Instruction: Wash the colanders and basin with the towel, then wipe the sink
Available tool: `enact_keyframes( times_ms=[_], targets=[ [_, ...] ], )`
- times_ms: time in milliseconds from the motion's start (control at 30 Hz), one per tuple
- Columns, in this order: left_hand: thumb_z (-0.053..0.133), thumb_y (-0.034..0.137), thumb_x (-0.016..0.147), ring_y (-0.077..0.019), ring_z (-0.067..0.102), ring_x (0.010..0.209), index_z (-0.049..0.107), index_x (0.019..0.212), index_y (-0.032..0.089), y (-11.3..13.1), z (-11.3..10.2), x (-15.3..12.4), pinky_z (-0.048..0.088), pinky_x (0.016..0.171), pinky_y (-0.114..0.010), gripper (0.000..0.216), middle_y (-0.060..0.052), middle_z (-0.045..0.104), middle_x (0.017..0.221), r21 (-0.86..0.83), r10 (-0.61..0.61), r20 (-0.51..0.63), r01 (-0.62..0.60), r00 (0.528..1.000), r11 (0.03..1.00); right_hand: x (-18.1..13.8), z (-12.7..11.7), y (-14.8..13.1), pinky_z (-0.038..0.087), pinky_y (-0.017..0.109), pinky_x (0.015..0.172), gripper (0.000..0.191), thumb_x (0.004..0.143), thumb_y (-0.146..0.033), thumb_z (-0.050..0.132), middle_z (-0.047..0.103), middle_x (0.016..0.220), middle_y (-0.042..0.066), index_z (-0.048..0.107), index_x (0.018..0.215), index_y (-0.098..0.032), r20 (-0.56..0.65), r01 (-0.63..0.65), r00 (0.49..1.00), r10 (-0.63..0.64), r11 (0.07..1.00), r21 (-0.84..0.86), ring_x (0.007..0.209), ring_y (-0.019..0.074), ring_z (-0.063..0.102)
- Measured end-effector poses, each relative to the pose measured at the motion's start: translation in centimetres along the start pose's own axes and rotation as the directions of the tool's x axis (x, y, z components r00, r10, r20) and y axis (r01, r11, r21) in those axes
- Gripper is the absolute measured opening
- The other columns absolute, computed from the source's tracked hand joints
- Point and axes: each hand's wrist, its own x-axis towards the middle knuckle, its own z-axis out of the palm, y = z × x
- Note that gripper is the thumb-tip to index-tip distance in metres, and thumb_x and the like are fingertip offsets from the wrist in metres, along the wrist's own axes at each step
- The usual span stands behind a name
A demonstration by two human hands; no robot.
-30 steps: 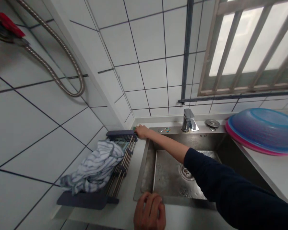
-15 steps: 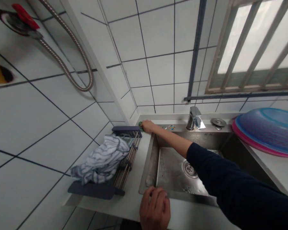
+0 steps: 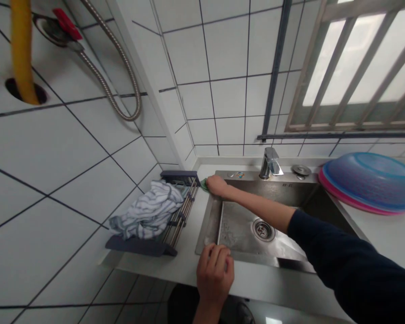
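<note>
Beside the sink's far left corner, my right hand is closed on a green cloth, pressed to the white countertop. Only a small part of the cloth shows past my fingers. My right forearm stretches over the steel sink. My left hand rests at the front counter edge by the sink's near left corner. Its fingers are curled, and whatever they hold, if anything, is hidden. Close to the green cloth stands a dish rack with dark end pieces and metal rods.
A striped cloth lies bunched on the rack. The chrome faucet stands behind the sink, with a drain stopper to its right. Overturned blue and pink basins sit on the right counter. A metal hose hangs on the left wall.
My right hand has drawn the green cloth slightly toward me and right, along the counter beside the rack. My left hand stays at the counter's front edge. The camera view has shifted.
</note>
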Motion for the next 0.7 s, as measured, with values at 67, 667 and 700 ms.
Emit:
enact_keyframes(
  times_ms=[67, 667, 700],
  targets=[
    [0.058, -0.003, 0.093, -0.021, 0.069, 0.088, 0.067, 0.09, 0.022, 0.0, 0.0, -0.2, 0.059, 0.09, -0.035, 0.027, -0.001, 0.075, 0.083, -0.028, 0.041, -0.011, -0.041, 0.999, 0.999, -2.8, 1.9, -2.8, 0.057, 0.029, 0.096, 0.031, 0.104, -0.014, 0.054, 0.082, 0.118, 0.019, 0.082, 0.116, -0.012, 0.014, 0.084, 0.996, -0.085, 0.996, 0.02, 0.113, 0.0251, 0.078],
    [0.056, -0.002, 0.094, -0.0217, 0.068, 0.089, 0.065, 0.09, 0.022, -0.2, 0.0, -0.4, 0.058, 0.09, -0.036, 0.026, -0.001, 0.073, 0.084, -0.042, 0.001, -0.043, -0.003, 0.999, 0.999, -2.5, 0.2, 0.0, 0.054, 0.027, 0.096, 0.028, 0.103, -0.016, 0.06, 0.083, 0.117, 0.019, 0.085, 0.115, -0.014, -0.025, -0.072, 0.997, 0.075, 0.991, 0.111, 0.114, 0.026, 0.078],
    [0.057, -0.002, 0.094, -0.0216, 0.068, 0.089, 0.064, 0.09, 0.022, -0.3, 0.0, -0.4, 0.058, 0.09, -0.036, 0.026, -0.001, 0.073, 0.084, -0.05, 0.003, -0.037, -0.004, 0.999, 0.999, -3.4, 1.0, -1.2, 0.054, 0.025, 0.095, 0.025, 0.102, -0.018, 0.063, 0.084, 0.115, 0.016, 0.085, 0.113, -0.017, -0.014, -0.028, 0.999, 0.03, 0.992, 0.121, 0.113, 0.0248, 0.079]
  ],
)
